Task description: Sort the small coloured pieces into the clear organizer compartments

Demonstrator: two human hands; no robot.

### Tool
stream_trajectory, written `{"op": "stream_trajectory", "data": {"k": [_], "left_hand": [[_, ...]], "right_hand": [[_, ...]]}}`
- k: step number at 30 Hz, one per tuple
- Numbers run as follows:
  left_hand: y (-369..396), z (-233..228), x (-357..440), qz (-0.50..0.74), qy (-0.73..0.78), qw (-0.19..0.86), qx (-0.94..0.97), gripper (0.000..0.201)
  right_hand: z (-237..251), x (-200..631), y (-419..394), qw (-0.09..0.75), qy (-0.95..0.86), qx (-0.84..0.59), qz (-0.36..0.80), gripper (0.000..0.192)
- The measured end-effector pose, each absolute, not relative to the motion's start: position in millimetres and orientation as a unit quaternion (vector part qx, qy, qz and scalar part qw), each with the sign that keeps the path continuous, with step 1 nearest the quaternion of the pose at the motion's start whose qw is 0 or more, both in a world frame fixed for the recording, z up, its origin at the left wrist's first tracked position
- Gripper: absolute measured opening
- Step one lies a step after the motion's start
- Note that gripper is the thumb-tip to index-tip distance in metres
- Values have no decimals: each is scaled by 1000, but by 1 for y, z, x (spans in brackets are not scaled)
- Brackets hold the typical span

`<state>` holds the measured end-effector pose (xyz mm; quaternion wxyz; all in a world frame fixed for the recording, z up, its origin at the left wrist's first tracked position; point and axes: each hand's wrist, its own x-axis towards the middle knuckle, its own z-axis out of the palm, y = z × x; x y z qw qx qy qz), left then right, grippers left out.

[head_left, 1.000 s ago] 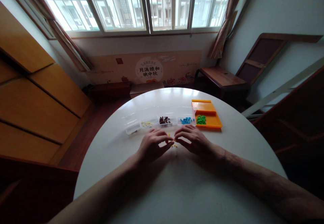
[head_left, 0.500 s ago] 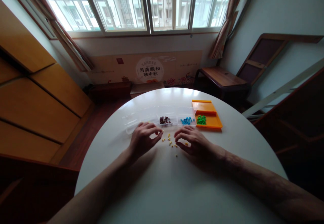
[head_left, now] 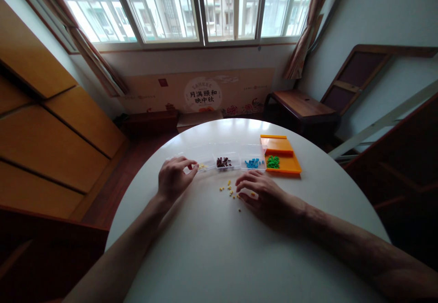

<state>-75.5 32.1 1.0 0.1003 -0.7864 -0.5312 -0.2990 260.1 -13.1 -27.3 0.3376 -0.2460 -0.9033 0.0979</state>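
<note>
My left hand [head_left: 176, 176] is at the left part of a clear plastic compartment box [head_left: 227, 168], thumb and forefinger pinched together. Whatever is between those fingertips is too small to make out. Pale yellow pieces [head_left: 202, 166] lie in the compartment beside the fingertips. My right hand [head_left: 260, 190] rests on the table with curved fingers and a gap between thumb and forefinger. Loose small yellow pieces [head_left: 231, 192] are scattered to the left of its fingertips, and one yellow piece [head_left: 252, 194] shows within the gap of the hand.
Dark brown pieces [head_left: 223, 162] and blue pieces [head_left: 252, 163] fill two other compartments. To the right, an orange tray [head_left: 290, 164] holds green pieces [head_left: 273, 161]. All stand on a round white table [head_left: 205, 257]. A wooden chair [head_left: 303, 102] is beyond it, below the window.
My left hand has moved left and away from the loose yellow pieces to the clear box, still pinching. My right hand has stayed in place.
</note>
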Motion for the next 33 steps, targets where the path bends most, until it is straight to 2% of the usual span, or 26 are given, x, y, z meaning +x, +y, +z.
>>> {"op": "stream_trajectory", "data": {"k": [5, 11, 14, 33], "left_hand": [[26, 3, -64, -317, -493, 81, -806, 19], [10, -4, -39, -310, -344, -3, -887, 14], [3, -10, -26, -303, -315, -22, -899, 11], [-1, -22, -11, -301, -328, -18, -895, 16]], "right_hand": [[-25, 259, -14, 330, -902, -258, 100, 6], [-24, 258, -15, 331, -902, -258, 101, 5], [-22, 258, -15, 334, -902, -257, 96, 5], [-24, 258, -14, 329, -905, -252, 97, 6]]}}
